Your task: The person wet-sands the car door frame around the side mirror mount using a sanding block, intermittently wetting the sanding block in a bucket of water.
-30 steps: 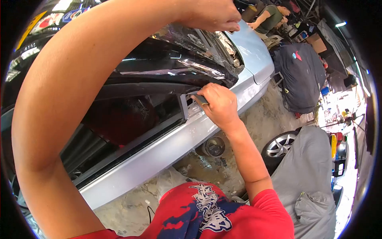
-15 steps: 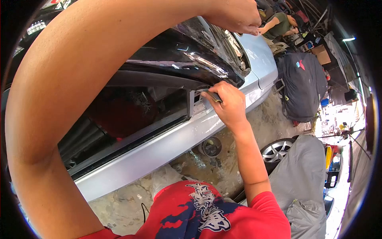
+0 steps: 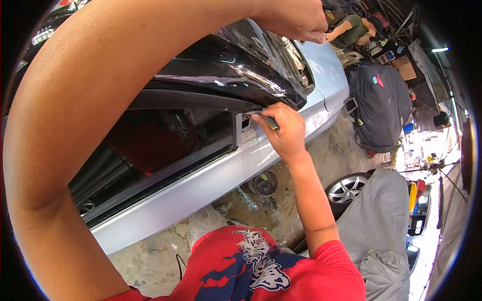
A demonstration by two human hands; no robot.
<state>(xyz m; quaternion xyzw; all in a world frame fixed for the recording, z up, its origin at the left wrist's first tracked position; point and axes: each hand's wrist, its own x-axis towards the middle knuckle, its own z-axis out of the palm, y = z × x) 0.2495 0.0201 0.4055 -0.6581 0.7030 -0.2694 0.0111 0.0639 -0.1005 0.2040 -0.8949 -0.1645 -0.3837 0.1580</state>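
My right hand (image 3: pixel 286 131) is closed around a dark, thin folded piece of sandpaper (image 3: pixel 270 121), pinched between thumb and fingers. It is at the front corner of the car door's window, by a bare mirror mount (image 3: pixel 246 125) with slots in it. Below the window runs the silver-grey door panel (image 3: pixel 173 203). My left arm arches across the left and top of the view. At its end, my left hand (image 3: pixel 300 22) is over the windshield and hood side of the car; its fingers are mostly hidden behind the back of the hand.
A bucket (image 3: pixel 264 183) stands on the stained floor beside the car. Behind me are a wheel (image 3: pixel 347 190) and a grey cover (image 3: pixel 379 215). A dark covered object (image 3: pixel 380 113) stands past the car's front. Another person (image 3: pixel 351 31) is at the far upper right.
The view has shifted slightly, so the car and both arms appear a little farther left. My right hand keeps its grip on the sandpaper at the window corner.
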